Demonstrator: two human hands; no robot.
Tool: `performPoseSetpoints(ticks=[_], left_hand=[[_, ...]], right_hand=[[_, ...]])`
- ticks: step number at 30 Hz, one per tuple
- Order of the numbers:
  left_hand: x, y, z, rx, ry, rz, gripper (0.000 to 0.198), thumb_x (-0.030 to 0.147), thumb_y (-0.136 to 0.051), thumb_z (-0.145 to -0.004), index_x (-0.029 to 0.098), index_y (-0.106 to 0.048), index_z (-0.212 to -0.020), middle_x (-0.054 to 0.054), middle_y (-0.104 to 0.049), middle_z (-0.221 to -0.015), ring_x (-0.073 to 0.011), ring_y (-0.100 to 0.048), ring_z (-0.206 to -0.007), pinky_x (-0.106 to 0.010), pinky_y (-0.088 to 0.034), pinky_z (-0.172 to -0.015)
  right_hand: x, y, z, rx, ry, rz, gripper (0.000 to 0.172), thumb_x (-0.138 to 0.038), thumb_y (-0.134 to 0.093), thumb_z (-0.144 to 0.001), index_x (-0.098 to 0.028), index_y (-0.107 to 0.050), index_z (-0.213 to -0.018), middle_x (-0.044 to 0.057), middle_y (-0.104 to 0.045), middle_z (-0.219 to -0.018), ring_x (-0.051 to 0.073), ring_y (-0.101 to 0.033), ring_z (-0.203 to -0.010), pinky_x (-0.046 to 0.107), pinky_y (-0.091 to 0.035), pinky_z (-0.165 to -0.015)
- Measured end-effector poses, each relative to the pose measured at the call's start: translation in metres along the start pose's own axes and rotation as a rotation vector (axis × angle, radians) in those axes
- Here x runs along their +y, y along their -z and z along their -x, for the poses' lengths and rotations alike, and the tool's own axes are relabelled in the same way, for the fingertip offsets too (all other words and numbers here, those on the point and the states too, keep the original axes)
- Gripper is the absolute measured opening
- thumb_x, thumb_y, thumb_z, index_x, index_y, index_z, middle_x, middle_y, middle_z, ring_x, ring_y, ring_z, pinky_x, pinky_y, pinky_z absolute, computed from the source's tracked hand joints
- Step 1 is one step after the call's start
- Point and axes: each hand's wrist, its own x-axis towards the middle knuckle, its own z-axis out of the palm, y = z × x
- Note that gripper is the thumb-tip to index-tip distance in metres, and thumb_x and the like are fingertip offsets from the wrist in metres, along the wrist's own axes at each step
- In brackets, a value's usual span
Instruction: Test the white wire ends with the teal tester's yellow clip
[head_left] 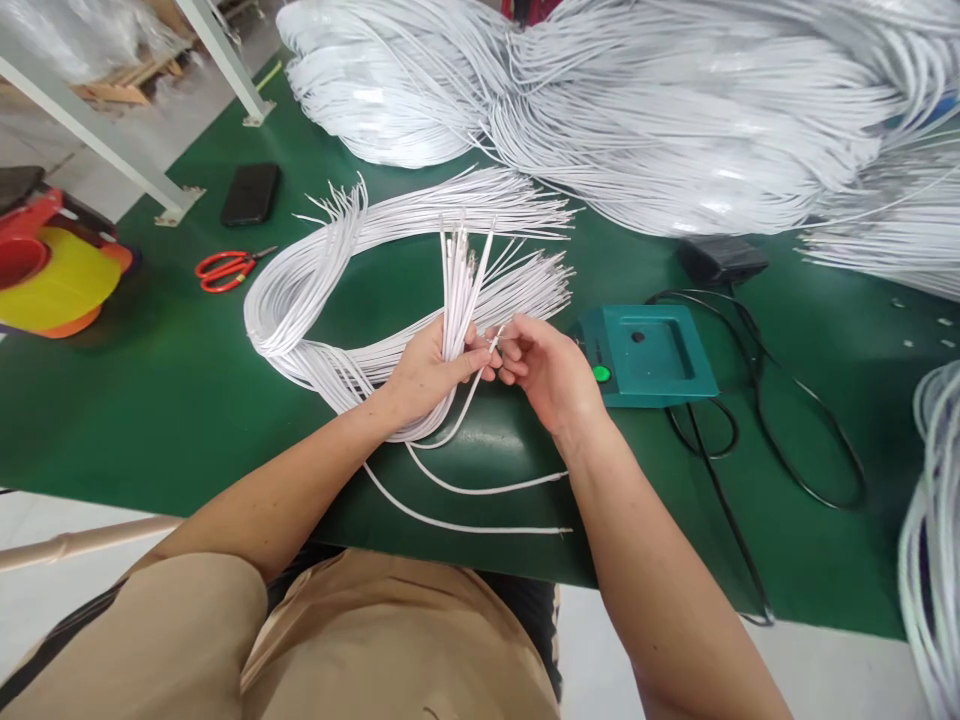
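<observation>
My left hand [429,372] is closed round a bunch of white cables [459,290], whose ends point up and away from me. A single white cable [474,388] bends out of the bunch, and its end sits between my two hands' fingertips. My right hand [551,368] pinches at that cable end, close to my left thumb. More white cables [281,290] lie looped on the green table beyond my left hand, their cut ends toward the right. Two loose cables [480,526] extend along the table in front of me.
Large heaps of white cable [675,120] fill the back. A teal device [652,355] with a green button stands right of my hand, beside a black adapter [721,260] and cord. Orange-handled scissors [225,270], a black phone-like object [250,194] and a yellow-red tape dispenser [56,270] lie left.
</observation>
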Motion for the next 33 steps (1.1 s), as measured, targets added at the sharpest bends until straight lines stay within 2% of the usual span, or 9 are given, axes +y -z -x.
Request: performPoseSetpoints(ticks=[3,6,12,16,22,25,28,30,33], left_hand=[[-0.001,-0.001,0.001,-0.061,-0.011,-0.007,0.029,0.030,-0.074,-0.078,0.016,-0.049,-0.082,-0.002,-0.070,-0.075,-0.0121,-0.066,-0.065,-0.025,-0.049,-0.061],[-0.003,-0.001,0.002,-0.104,-0.027,0.001,0.027,0.029,-0.073,-0.080,0.016,-0.050,-0.084,-0.002,-0.071,-0.079,-0.0118,-0.067,-0.068,-0.025,-0.050,-0.063],[-0.004,0.002,0.002,-0.028,-0.019,-0.009,0.031,0.031,-0.076,-0.077,0.016,-0.050,-0.085,-0.002,-0.070,-0.078,-0.0129,-0.068,-0.069,-0.024,-0.051,-0.062],[-0.004,0.003,0.001,-0.014,-0.054,0.009,0.032,0.030,-0.077,-0.077,0.016,-0.052,-0.091,0.000,-0.067,-0.078,-0.0118,-0.067,-0.070,-0.023,-0.050,-0.062],[-0.005,0.004,0.000,-0.027,-0.023,0.024,0.056,0.030,-0.077,-0.077,0.020,-0.054,-0.128,0.002,-0.063,-0.081,-0.0108,-0.065,-0.073,-0.021,-0.050,-0.064],[-0.006,0.004,-0.002,-0.048,0.033,0.070,0.058,0.029,-0.077,-0.076,0.020,-0.056,-0.130,0.001,-0.062,-0.084,-0.0098,-0.064,-0.074,-0.020,-0.049,-0.063],[-0.006,0.004,-0.006,-0.079,0.111,0.151,0.055,0.026,-0.079,-0.074,0.018,-0.061,-0.126,0.000,-0.062,-0.085,-0.0090,-0.062,-0.073,-0.019,-0.049,-0.062],[-0.006,0.005,-0.009,-0.100,0.165,0.206,0.053,0.025,-0.080,-0.072,0.017,-0.064,-0.122,0.000,-0.061,-0.082,-0.0084,-0.061,-0.071,-0.019,-0.048,-0.060],[-0.006,0.006,-0.013,-0.107,0.220,0.228,0.053,0.023,-0.081,-0.069,0.016,-0.065,-0.119,0.000,-0.062,-0.081,-0.0084,-0.062,-0.069,-0.018,-0.047,-0.057]], right_hand=[[-0.002,-0.001,0.002,0.023,0.041,0.038,0.036,-0.052,-0.070,-0.075,-0.019,-0.058,-0.066,-0.006,-0.038,-0.055,0.009,-0.038,-0.049,0.026,-0.036,-0.050],[0.000,0.000,0.001,-0.005,0.014,0.049,0.046,-0.059,-0.074,-0.071,-0.019,-0.055,-0.061,-0.005,-0.042,-0.054,0.009,-0.044,-0.049,0.026,-0.037,-0.051],[0.003,0.005,-0.001,-0.060,-0.027,-0.011,0.041,-0.054,-0.080,-0.067,-0.017,-0.062,-0.068,-0.003,-0.054,-0.060,0.009,-0.050,-0.055,0.026,-0.044,-0.059],[-0.001,0.002,0.003,0.019,0.050,0.082,0.036,-0.050,-0.078,-0.070,-0.016,-0.066,-0.068,-0.001,-0.060,-0.062,0.009,-0.053,-0.058,0.025,-0.046,-0.061],[-0.001,0.000,0.005,0.195,0.273,0.460,0.015,-0.032,-0.072,-0.075,-0.018,-0.073,-0.079,-0.001,-0.066,-0.067,0.012,-0.055,-0.060,0.028,-0.047,-0.064],[0.005,0.003,0.003,0.250,0.382,0.717,0.014,-0.029,-0.064,-0.083,-0.019,-0.068,-0.074,-0.001,-0.065,-0.067,0.014,-0.055,-0.063,0.029,-0.045,-0.066],[0.009,0.005,0.001,0.308,0.564,1.110,0.020,-0.024,-0.053,-0.090,-0.019,-0.063,-0.074,0.004,-0.065,-0.077,0.016,-0.056,-0.072,0.030,-0.041,-0.070],[0.009,0.006,0.002,0.290,0.683,1.399,0.027,-0.023,-0.044,-0.096,-0.018,-0.062,-0.077,0.008,-0.065,-0.084,0.019,-0.055,-0.078,0.031,-0.039,-0.071],[0.002,0.012,0.003,0.147,0.749,1.699,0.033,-0.022,-0.036,-0.099,-0.018,-0.064,-0.083,0.010,-0.064,-0.088,0.021,-0.054,-0.081,0.033,-0.036,-0.072]])
